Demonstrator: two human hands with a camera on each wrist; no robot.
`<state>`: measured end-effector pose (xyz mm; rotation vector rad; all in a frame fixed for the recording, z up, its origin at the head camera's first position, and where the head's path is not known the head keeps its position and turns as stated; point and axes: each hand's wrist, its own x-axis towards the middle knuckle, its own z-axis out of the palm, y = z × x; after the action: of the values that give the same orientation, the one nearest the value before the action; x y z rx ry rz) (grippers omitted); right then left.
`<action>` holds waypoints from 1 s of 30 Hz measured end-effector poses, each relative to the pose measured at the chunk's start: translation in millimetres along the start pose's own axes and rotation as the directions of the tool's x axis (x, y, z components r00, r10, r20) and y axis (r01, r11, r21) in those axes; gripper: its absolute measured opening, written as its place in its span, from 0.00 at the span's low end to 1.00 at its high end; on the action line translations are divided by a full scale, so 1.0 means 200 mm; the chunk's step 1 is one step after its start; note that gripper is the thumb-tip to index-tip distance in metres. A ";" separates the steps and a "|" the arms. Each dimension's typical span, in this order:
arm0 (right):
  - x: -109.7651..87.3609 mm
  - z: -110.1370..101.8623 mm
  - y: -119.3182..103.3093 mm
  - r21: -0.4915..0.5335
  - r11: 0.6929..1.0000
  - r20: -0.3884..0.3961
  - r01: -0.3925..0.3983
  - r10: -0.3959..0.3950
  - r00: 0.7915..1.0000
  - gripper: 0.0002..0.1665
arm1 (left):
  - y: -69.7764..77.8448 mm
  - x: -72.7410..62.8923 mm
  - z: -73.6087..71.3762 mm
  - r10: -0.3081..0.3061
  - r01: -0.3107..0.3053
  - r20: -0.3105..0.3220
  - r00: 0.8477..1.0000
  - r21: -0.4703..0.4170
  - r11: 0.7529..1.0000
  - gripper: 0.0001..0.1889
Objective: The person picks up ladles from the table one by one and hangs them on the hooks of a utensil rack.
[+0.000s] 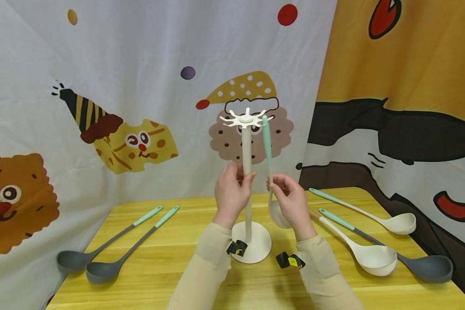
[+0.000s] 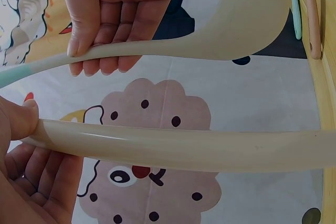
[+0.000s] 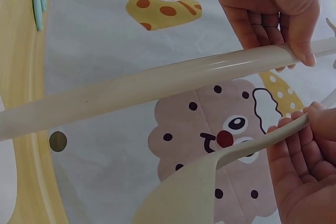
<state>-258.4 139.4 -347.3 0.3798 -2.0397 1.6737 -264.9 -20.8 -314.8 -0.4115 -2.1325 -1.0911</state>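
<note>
A white stand with a round base [image 1: 260, 252] and a ring of hooks [image 1: 246, 118] on top stands upright on the table. Thumb and fingers of my left hand [image 1: 230, 196] hold its pole [image 1: 246, 148] about midway up. To the right of the pole, my right hand [image 1: 293, 206] pinches a cream ladle [image 1: 268, 142] by its shaft, just above the bowl. That ladle hangs upright, bowl down, its mint handle tip overlapping the hooks in the head view. In the left wrist view the ladle's shaft [image 2: 121, 50] lies between thumb and fingertips.
Two grey ladles [image 1: 102, 272] with mint handles lie on the table [image 1: 170, 275] at left. At right lie a white ladle [image 1: 401, 224] with a mint handle, a grey ladle [image 1: 430, 269] and a white ladle [image 1: 376, 260] with a brown handle end. A printed curtain hangs behind.
</note>
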 end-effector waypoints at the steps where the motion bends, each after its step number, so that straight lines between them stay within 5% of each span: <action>1: 0.00 0.00 0.00 0.000 1.000 0.002 0.000 0.000 1.000 0.11 | 0.00 0.00 0.00 -0.001 0.001 0.000 1.000 0.000 1.000 0.12; 25: -0.02 -0.02 0.02 0.038 0.999 0.033 -0.004 0.003 0.999 0.15 | 0.00 0.00 0.00 0.009 -0.009 -0.012 1.000 -0.002 1.000 0.11; 30: -0.03 -0.04 0.03 -0.016 1.000 0.056 -0.020 0.021 0.998 0.18 | 0.00 0.00 0.00 0.005 -0.005 -0.011 1.000 -0.002 1.000 0.11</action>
<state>-255.3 148.4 -354.6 0.4061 -2.1029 1.6759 -265.9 -20.1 -314.3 -0.4104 -2.1202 -1.0902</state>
